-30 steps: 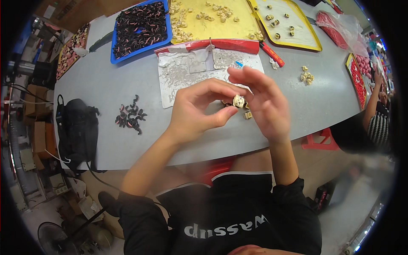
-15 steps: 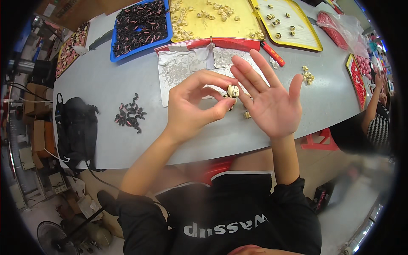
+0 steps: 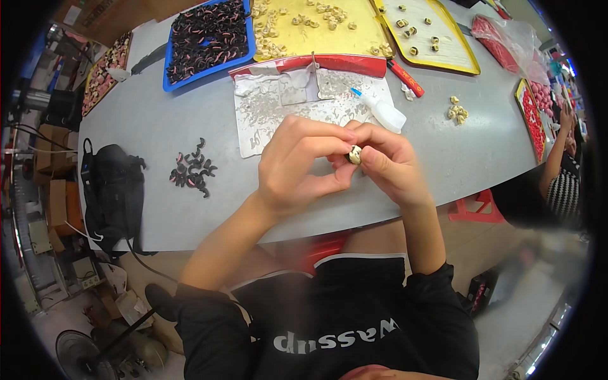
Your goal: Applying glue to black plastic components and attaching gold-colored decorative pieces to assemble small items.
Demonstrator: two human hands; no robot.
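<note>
A small cream piece with black parts [image 3: 354, 154] is pinched between the fingertips of both hands, above the near half of the table. My left hand [image 3: 292, 163] grips it from the left with thumb and forefinger. From the right, the bent thumb and fingers of my right hand [image 3: 396, 163] press on it. Just beyond my hands lies a white squeeze bottle with a blue tip [image 3: 387, 115], partly on a stained cardboard sheet [image 3: 253, 117]. A loose pile of black curved pieces [image 3: 193, 170] is off to the left, and a few cream pieces [image 3: 458, 114] rest to the right.
Along the far side stand a blue tray [image 3: 252, 47] of black pieces, a yellow tray [image 3: 354, 44] of cream pieces and a yellow-rimmed tray [image 3: 468, 63] with black-and-cream ones. A black bag [image 3: 117, 190] sits at the left edge. Another person's arm [image 3: 553, 155] shows at right.
My right hand has turned from a spread palm to a pinch and joined the left on the piece. The white bottle, hidden before, now shows on the cardboard.
</note>
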